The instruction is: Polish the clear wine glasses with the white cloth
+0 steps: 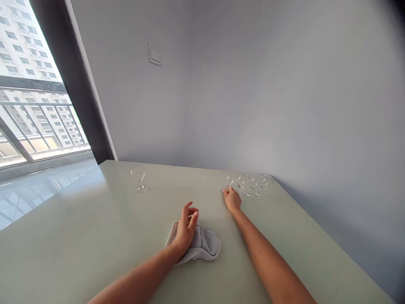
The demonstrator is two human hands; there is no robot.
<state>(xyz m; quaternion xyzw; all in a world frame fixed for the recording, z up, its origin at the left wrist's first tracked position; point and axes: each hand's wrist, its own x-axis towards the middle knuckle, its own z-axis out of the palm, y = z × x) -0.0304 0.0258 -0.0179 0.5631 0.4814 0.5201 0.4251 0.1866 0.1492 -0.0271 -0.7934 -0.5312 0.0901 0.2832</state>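
Observation:
My right hand (233,200) is stretched toward the far right of the table, its fingers closed around the lower part of a clear wine glass (231,180). Just to the right of that one, several more stemmed glasses (255,181) stand close together. Near the middle, my left hand (186,230) rests on a folded grey cloth (209,245). Its fingers are loosely bent and apart, and nothing shows in them. A single wine glass (139,175) stands upright at the far left, away from both hands.
The pale green table (95,245) has its far edge by the grey walls, which meet in a corner. A light switch (155,55) is on the left wall. Beyond the table's left edge, a dark frame (63,63) borders a window and railing (41,122).

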